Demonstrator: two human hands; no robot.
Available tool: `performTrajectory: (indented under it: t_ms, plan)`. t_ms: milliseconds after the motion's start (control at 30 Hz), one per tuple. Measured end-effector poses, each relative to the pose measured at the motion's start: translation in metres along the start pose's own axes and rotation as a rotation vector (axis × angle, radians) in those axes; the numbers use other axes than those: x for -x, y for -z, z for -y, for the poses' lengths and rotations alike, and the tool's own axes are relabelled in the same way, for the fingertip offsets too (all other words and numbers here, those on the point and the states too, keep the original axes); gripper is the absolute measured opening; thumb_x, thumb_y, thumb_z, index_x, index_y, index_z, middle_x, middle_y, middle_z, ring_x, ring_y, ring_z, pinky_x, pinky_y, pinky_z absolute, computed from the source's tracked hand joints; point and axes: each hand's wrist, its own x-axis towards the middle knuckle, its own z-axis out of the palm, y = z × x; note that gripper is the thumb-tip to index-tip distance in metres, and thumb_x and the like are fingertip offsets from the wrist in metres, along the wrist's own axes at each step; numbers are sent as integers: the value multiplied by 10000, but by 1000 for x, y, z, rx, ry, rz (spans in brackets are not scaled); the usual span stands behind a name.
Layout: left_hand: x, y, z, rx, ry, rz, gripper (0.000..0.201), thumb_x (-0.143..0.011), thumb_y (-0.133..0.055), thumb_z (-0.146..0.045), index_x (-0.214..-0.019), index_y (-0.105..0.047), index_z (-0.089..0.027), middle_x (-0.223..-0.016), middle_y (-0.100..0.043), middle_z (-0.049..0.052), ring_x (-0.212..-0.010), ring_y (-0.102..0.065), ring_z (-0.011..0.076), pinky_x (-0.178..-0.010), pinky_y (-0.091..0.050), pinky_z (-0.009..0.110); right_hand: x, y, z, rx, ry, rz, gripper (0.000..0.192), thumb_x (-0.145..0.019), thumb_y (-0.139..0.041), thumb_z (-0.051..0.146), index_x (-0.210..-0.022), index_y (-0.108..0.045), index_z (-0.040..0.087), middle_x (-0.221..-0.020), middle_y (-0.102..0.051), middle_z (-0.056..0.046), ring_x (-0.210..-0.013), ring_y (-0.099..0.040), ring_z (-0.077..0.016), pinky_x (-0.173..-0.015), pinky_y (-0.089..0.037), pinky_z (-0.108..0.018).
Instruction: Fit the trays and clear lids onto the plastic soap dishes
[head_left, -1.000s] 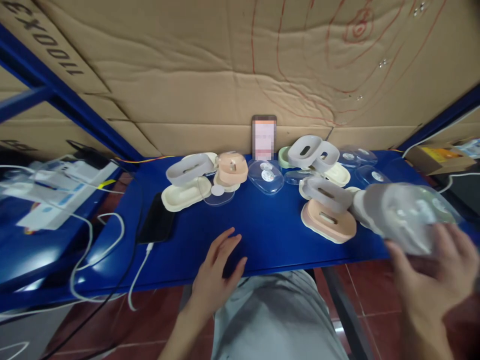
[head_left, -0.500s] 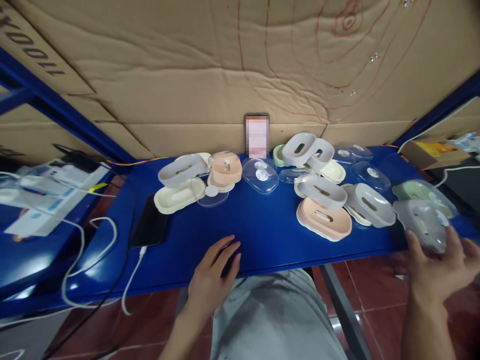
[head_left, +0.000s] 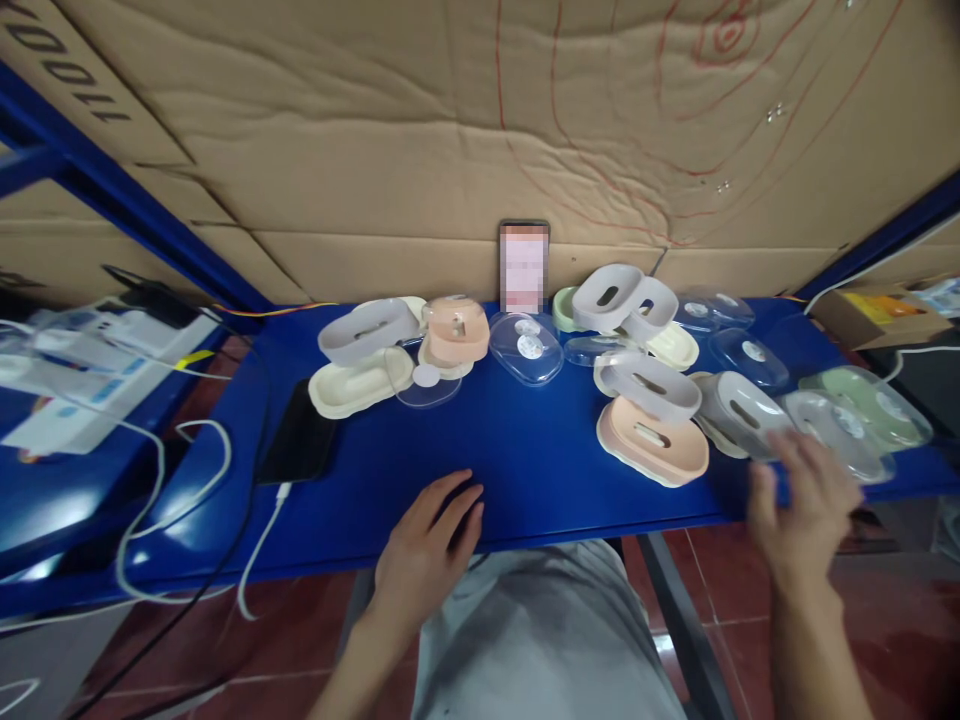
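Observation:
My left hand point(head_left: 429, 540) rests at the front edge of the blue table, fingers apart and loosely bent, holding nothing. At the right, my right hand point(head_left: 806, 510) is blurred, fingers apart, with nothing visible in it. Its fingertips reach the near side of a grey oval slotted dish point(head_left: 739, 402), possibly touching it. Just beyond the hand lies a grey dish with a clear lid point(head_left: 847, 435), and behind that a green dish under clear plastic point(head_left: 862, 390). A peach slotted dish point(head_left: 652, 437) sits to the left, with another grey dish point(head_left: 652, 385) behind it.
Stacked grey dishes point(head_left: 611, 297) and clear lids point(head_left: 527, 350) stand at the back. On the left are a cream tray point(head_left: 360, 382), a peach dish point(head_left: 457, 330) and a black phone point(head_left: 298, 440) on a white cable. Another phone point(head_left: 524, 265) leans against the cardboard.
My right hand has let go of the grey lidded dish at the far right and moved left towards the neighbouring grey dish. My left hand has stayed in place.

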Motion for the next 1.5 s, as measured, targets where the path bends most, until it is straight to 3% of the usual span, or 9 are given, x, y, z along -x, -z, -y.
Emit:
performTrajectory:
  t_ms: [100,267,567,667,767,1000,1133,1267,1500]
  plan:
    - [-1,-1,-1,-1,0,-10,212,-1035,-642,-163,-1234,-702,-206,-1271,-744,117,-1113,-759,253,-957,-664,404,-11,-2,64,-211,122,254,411,-1046,-663,390,-1424,-663,228,-1334,-756,-138,-1241,-716,-333,-1097,-463,-503]
    - [-2,1,-3,12,-2,0,249,-1035,-637,-171,-1270,-701,-221,-1273,-754,105,-1122,-763,246,-966,-665,389,-26,-3,122,-503,131,398,331,-1054,-665,306,-1382,-709,291,-1330,-769,-76,-1271,-697,-292,-1049,-498,-470]
    - [-2,9,-4,-31,-88,87,353,-1036,-674,-316,-1380,-674,-241,-1449,-665,160,-1317,-684,321,-1018,-645,453,-49,-10,193,-1010,78,428,314,-1048,-651,217,-1347,-723,284,-1232,-795,-64,-1223,-716,-254,-1051,-604,-434]
    - [-3,9,-4,-12,-103,112,212,-1022,-697,-306,-1222,-730,-245,-1310,-726,122,-1299,-689,304,-1042,-631,440,-47,-11,198,-1021,13,386,299,-1061,-617,226,-1334,-726,280,-1208,-795,-80,-1195,-733,-267,-1003,-624,-438]
    - [-1,7,-3,10,-82,66,164,-1003,-730,-333,-1135,-722,-237,-1125,-742,94,-1154,-730,276,-986,-650,413,-40,-10,197,-966,76,413,327,-1062,-618,236,-1370,-709,293,-1247,-790,-75,-1239,-719,-271,-1034,-611,-453]
    - [8,2,0,115,42,-138,404,-992,-760,-397,-1316,-594,-221,-1458,-515,169,-1042,-732,204,-872,-691,352,-38,-4,205,-815,304,506,390,-1096,-570,215,-1480,-624,262,-1398,-739,-86,-1340,-653,-259,-1079,-564,-469]
    - [6,5,1,80,68,-42,442,-982,-773,-371,-1388,-630,-272,-1616,-416,175,-1157,-703,254,-929,-682,416,-45,-4,214,-768,425,483,342,-1104,-551,201,-1431,-644,236,-1360,-758,-79,-1312,-662,-248,-1062,-564,-471]
    - [2,7,2,-44,-27,28,459,-966,-794,-355,-1402,-665,-288,-1597,-539,159,-1384,-592,373,-1111,-580,579,-44,-8,217,-701,486,516,292,-1100,-580,248,-1376,-672,233,-1419,-726,-81,-1420,-602,-263,-1160,-523,-535]
    - [-5,16,6,97,-52,116,404,-1059,-650,-316,-1457,-636,-249,-1491,-674,115,-1428,-587,303,-1127,-576,465,-31,-14,214,-657,519,548,342,-1097,-559,192,-1423,-651,237,-1493,-684,-60,-1544,-490,-241,-1278,-420,-576]
